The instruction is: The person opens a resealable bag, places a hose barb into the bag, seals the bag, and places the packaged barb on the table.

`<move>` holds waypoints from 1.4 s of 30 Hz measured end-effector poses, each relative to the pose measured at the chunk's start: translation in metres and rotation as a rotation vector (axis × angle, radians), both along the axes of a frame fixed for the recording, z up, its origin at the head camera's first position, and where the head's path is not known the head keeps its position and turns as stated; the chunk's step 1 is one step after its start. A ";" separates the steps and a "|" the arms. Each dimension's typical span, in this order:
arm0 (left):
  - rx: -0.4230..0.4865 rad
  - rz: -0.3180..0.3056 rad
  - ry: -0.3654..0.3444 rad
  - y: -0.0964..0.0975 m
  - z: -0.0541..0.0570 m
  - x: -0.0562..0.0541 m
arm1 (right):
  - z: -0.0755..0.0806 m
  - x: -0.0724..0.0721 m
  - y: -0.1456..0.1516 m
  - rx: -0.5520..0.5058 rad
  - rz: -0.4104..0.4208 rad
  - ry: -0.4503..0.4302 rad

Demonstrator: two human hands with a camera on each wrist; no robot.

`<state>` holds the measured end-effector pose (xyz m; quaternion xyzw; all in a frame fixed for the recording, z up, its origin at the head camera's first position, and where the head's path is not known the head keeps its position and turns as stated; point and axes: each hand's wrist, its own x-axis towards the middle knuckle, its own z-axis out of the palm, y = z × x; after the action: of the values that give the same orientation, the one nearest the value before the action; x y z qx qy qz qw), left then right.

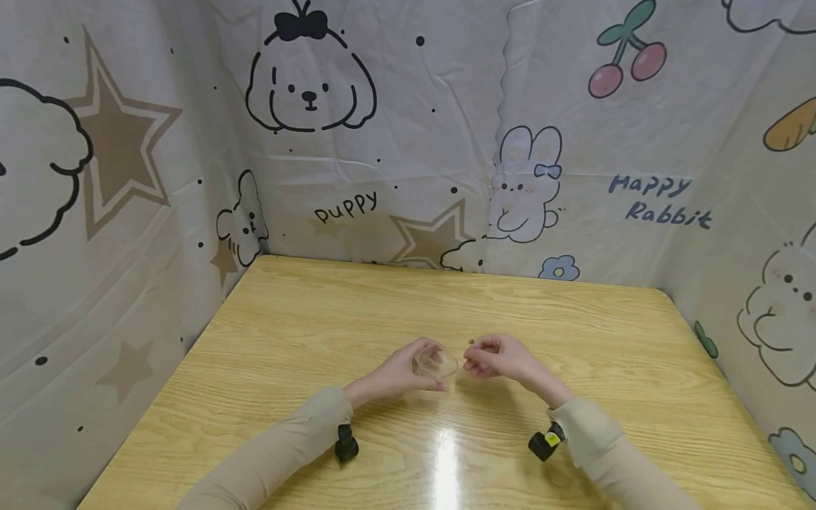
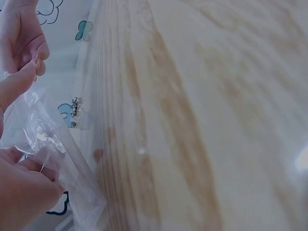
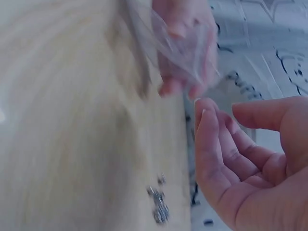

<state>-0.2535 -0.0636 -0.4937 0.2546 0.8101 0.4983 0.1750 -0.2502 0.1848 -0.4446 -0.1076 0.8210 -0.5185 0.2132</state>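
Note:
My left hand point(image 1: 398, 372) holds a clear, thin plastic bag point(image 1: 440, 365) above the middle of the table, thumb on one side and fingers on the other. In the left wrist view the bag point(image 2: 86, 197) hangs crumpled and see-through. Just to the right, my right hand point(image 1: 503, 358) is held near the bag's edge. Its fingers are loosely bent and the thumb stands apart from them, with nothing between in the right wrist view. Several small shiny metal pieces point(image 3: 159, 207) lie close together on the table beyond the hands, mostly hidden in the head view.
A light wood-grain table point(image 1: 306, 312) spreads under both arms, with a bright glare streak near its front. Printed cloth point(image 1: 408, 142) hangs behind it and at both sides. Black wrist cameras point(image 1: 346, 446) sit on both sleeves.

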 end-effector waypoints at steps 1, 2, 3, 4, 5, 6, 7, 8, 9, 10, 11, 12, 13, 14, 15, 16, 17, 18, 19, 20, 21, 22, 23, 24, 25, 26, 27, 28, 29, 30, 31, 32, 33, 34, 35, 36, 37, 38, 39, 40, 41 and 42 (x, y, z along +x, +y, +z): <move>0.002 0.003 -0.004 0.000 0.000 0.000 | 0.001 -0.003 0.004 0.005 -0.018 0.011; 0.004 0.004 -0.007 0.000 0.000 0.000 | 0.002 -0.006 0.008 0.016 -0.033 0.024; 0.006 0.004 -0.008 0.000 0.000 0.000 | 0.003 -0.009 0.012 0.033 -0.047 0.044; 0.010 0.003 -0.010 -0.001 -0.001 0.000 | 0.004 -0.013 0.017 0.055 -0.065 0.067; 0.013 0.002 -0.011 -0.001 -0.001 0.000 | 0.004 -0.016 0.021 0.082 -0.081 0.090; 0.016 0.002 -0.012 -0.001 -0.001 0.000 | 0.004 -0.019 0.026 0.116 -0.096 0.119; 0.016 0.002 -0.014 -0.001 -0.002 0.000 | 0.003 -0.023 0.030 0.157 -0.101 0.157; 0.016 0.003 -0.014 -0.001 -0.002 -0.001 | 0.002 -0.026 0.034 0.202 -0.107 0.196; 0.016 0.004 -0.016 -0.001 -0.003 -0.001 | 0.000 -0.029 0.038 0.249 -0.102 0.242; 0.017 0.005 -0.018 -0.001 -0.003 -0.001 | -0.003 -0.032 0.041 0.293 -0.098 0.286; 0.018 0.006 -0.020 -0.002 -0.003 -0.001 | -0.005 -0.035 0.044 0.336 -0.090 0.334; 0.019 0.006 -0.022 -0.002 -0.003 -0.001 | -0.008 -0.038 0.047 0.369 -0.082 0.376; 0.022 0.005 -0.023 -0.002 -0.004 -0.001 | -0.011 -0.040 0.049 0.391 -0.066 0.414; 0.024 0.002 -0.025 -0.002 -0.003 -0.001 | -0.014 -0.042 0.050 0.404 -0.056 0.438; 0.026 -0.001 -0.028 -0.002 -0.003 -0.001 | -0.016 -0.044 0.052 0.409 -0.041 0.460; 0.027 -0.004 -0.029 -0.002 -0.003 -0.001 | -0.019 -0.046 0.052 0.410 -0.036 0.471; 0.027 -0.007 -0.028 -0.002 -0.003 -0.001 | -0.021 -0.048 0.052 0.412 -0.025 0.479; 0.027 -0.010 -0.026 -0.002 -0.003 -0.001 | -0.022 -0.050 0.052 0.411 -0.015 0.483; 0.027 -0.013 -0.024 -0.002 -0.003 -0.001 | -0.024 -0.052 0.051 0.415 -0.004 0.491; 0.027 -0.016 -0.023 -0.002 -0.003 -0.001 | -0.026 -0.055 0.050 0.420 -0.004 0.493; 0.027 -0.018 -0.023 -0.002 -0.002 -0.001 | -0.028 -0.057 0.048 0.427 0.000 0.498; 0.027 -0.019 -0.022 -0.002 -0.002 -0.001 | -0.029 -0.059 0.047 0.437 0.000 0.501; 0.028 -0.021 -0.022 -0.003 -0.002 -0.001 | -0.030 -0.062 0.046 0.444 0.004 0.508; 0.031 -0.024 -0.024 -0.002 -0.002 -0.001 | -0.032 -0.064 0.045 0.446 0.007 0.511; 0.031 -0.027 -0.023 -0.002 -0.002 -0.001 | -0.033 -0.066 0.044 0.450 0.013 0.514; 0.032 -0.030 -0.025 -0.002 -0.003 -0.001 | -0.034 -0.068 0.043 0.450 0.019 0.515; 0.033 -0.033 -0.027 -0.002 -0.003 -0.001 | -0.034 -0.068 0.042 0.450 0.033 0.514; 0.032 -0.035 -0.025 -0.002 -0.003 -0.002 | -0.035 -0.069 0.042 0.451 0.043 0.513; 0.030 -0.037 -0.023 -0.001 -0.004 -0.002 | -0.036 -0.070 0.042 0.453 0.054 0.511; 0.029 -0.039 -0.023 -0.001 -0.003 -0.002 | -0.036 -0.071 0.042 0.456 0.062 0.506; 0.028 -0.041 -0.022 -0.001 -0.003 -0.002 | -0.037 -0.071 0.042 0.463 0.070 0.505; 0.029 -0.041 -0.026 0.000 -0.003 -0.002 | -0.037 -0.071 0.042 0.467 0.075 0.506; 0.028 -0.040 -0.026 0.000 -0.003 -0.002 | -0.038 -0.071 0.042 0.472 0.079 0.506; 0.027 -0.039 -0.023 0.000 -0.002 -0.002 | -0.038 -0.072 0.042 0.478 0.080 0.510; 0.028 -0.039 -0.024 0.000 -0.002 -0.002 | -0.039 -0.072 0.041 0.481 0.080 0.515; 0.028 -0.037 -0.023 -0.001 -0.002 -0.002 | -0.038 -0.073 0.041 0.482 0.082 0.520; 0.029 -0.036 -0.022 -0.001 -0.003 -0.002 | -0.038 -0.072 0.041 0.481 0.084 0.526; 0.031 -0.034 -0.025 -0.001 -0.003 -0.003 | -0.038 -0.072 0.041 0.479 0.088 0.540; 0.033 -0.034 -0.026 -0.001 -0.003 -0.003 | -0.037 -0.071 0.041 0.475 0.089 0.546; 0.035 -0.036 -0.027 -0.001 -0.003 -0.003 | -0.036 -0.071 0.040 0.472 0.091 0.553; 0.037 -0.036 -0.028 -0.002 -0.003 -0.003 | -0.035 -0.070 0.041 0.466 0.101 0.582; 0.038 -0.037 -0.029 -0.002 -0.003 -0.003 | -0.034 -0.069 0.041 0.461 0.109 0.593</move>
<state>-0.2568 -0.0652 -0.4963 0.2655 0.7931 0.5139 0.1910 -0.3190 0.2261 -0.4786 -0.2460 0.9352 -0.2544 0.0121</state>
